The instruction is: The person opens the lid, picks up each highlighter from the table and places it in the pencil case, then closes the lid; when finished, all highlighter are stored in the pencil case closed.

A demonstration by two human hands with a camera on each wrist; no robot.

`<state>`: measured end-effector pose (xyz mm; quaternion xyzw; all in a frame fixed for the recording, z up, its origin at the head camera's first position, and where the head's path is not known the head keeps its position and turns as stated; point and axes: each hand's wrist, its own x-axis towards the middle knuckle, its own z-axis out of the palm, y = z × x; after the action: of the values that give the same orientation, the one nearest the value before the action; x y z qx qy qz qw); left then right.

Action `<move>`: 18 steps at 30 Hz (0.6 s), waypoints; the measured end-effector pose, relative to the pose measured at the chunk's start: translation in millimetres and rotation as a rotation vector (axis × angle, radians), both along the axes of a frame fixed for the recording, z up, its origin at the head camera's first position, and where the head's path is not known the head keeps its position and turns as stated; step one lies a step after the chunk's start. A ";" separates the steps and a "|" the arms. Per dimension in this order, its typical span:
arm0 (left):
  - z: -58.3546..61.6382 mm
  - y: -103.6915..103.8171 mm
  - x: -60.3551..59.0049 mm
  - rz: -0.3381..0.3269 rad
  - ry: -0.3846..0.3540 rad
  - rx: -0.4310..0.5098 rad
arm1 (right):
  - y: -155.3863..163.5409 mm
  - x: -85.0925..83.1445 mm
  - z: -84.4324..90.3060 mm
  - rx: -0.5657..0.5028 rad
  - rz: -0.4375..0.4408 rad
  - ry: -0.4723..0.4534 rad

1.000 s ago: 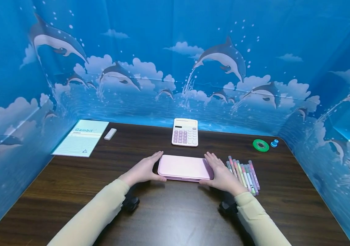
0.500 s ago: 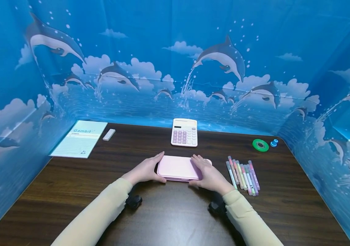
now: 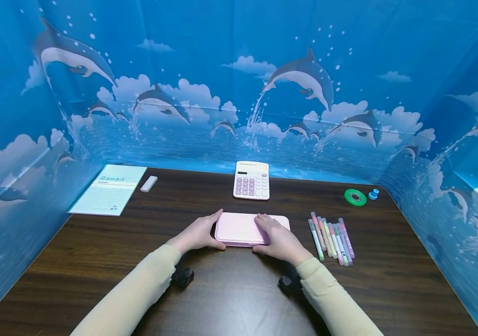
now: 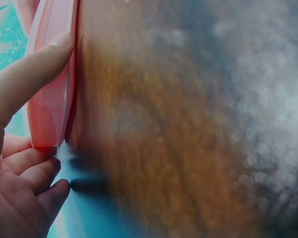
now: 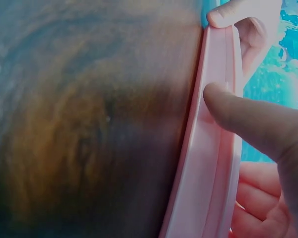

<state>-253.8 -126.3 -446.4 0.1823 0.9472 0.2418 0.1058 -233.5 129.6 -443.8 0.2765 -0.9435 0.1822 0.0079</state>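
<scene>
Both of my hands are on the pink case, which lies flat on the dark wooden counter straight in front of me. My left hand grips the case's left end: its thumb presses on the near long edge and the fingers curl round the short end, as the left wrist view shows. My right hand lies over the right part of the lid, fingers spread across the top, while the thumb presses on the near edge at the seam between lid and base, so this hand pinches the case too. The far right corner of the case shows bare beyond my right fingers. Just to the right of the case, apart from it, a row of coloured pens lies side by side on the counter. Behind the case, near the back edge, sits a white calculator with pink keys. At the far left lies a pale green notepad with a white eraser just beside it. At the far right are a green roll of tape and, next to it, a small blue thing too small to make out. Blue sheets printed with dolphins wall in the counter on three sides.
</scene>
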 end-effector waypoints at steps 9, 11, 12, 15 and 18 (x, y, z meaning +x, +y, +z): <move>-0.6 0.1 0.0 0.015 -0.003 0.008 | -4.6 1.8 1.0 0.039 -0.008 0.088; -1.2 0.3 -0.6 0.016 -0.003 0.008 | -5.7 1.9 2.4 0.055 -0.010 0.104; -1.5 0.4 -0.9 0.016 -0.001 0.005 | -6.2 1.9 3.0 0.063 -0.010 0.113; -2.1 0.4 -1.1 0.017 0.001 0.009 | -8.6 1.3 4.9 0.087 -0.006 0.143; -2.5 0.3 -0.9 0.018 0.005 0.007 | -11.0 1.2 6.8 0.108 0.004 0.169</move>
<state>-254.7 -126.0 -448.9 0.1748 0.9481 0.2458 0.1007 -232.3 118.6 -437.0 0.2929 -0.9474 0.1071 0.0720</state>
